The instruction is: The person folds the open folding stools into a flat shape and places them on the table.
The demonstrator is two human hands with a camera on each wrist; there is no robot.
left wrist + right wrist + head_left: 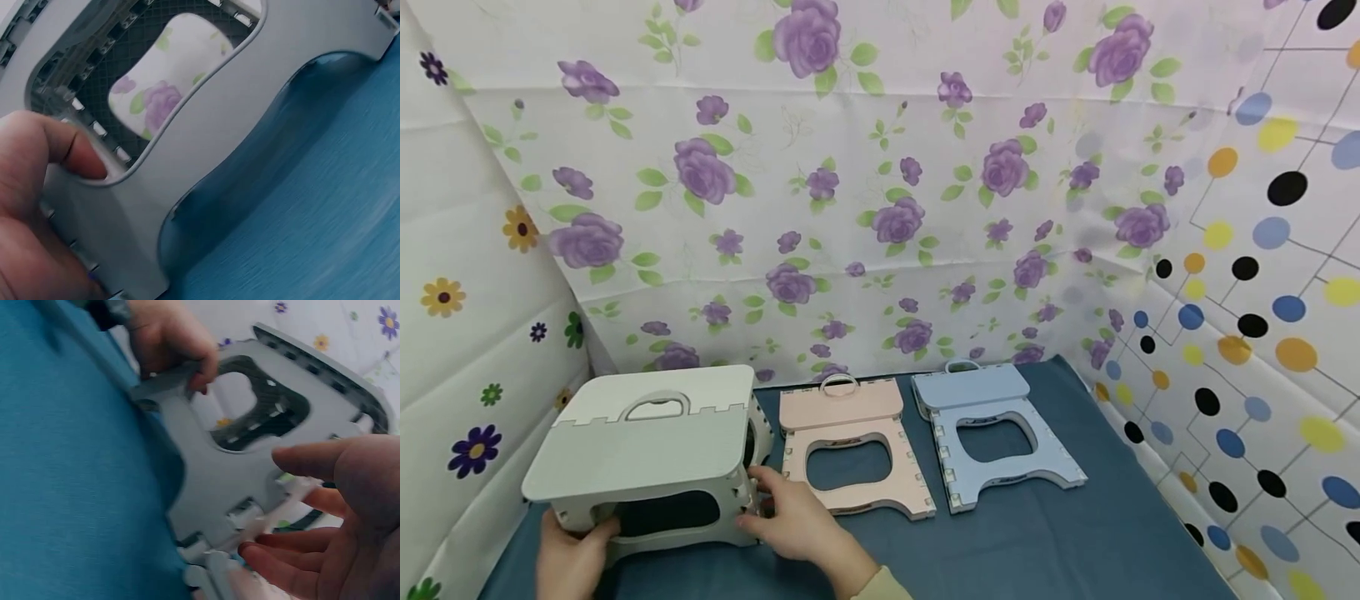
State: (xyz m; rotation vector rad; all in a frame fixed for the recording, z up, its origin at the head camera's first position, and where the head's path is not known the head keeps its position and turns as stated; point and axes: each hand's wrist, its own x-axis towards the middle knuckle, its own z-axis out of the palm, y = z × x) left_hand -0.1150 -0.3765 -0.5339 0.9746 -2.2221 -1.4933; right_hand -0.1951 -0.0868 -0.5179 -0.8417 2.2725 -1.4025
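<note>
A grey-white folding step stool [647, 458] stands unfolded on its legs at the left of the table, its carry handle lying on top. My left hand [574, 554] grips the left end of its front panel; in the left wrist view the thumb [81, 153] hooks over the edge of the panel's opening. At the front right corner is my right hand [797, 517]. In the right wrist view its fingers [287, 562] are spread and loosely bent beside the leg's hinged edge; whether they touch it I cannot tell.
A pink folding stool [842, 408] lies folded down right of the grey one. Farther right lies a similar blue folding stool [973, 387]. All are on a dark blue cloth [1000, 550]. Patterned curtains [850, 192] hang behind and on both sides.
</note>
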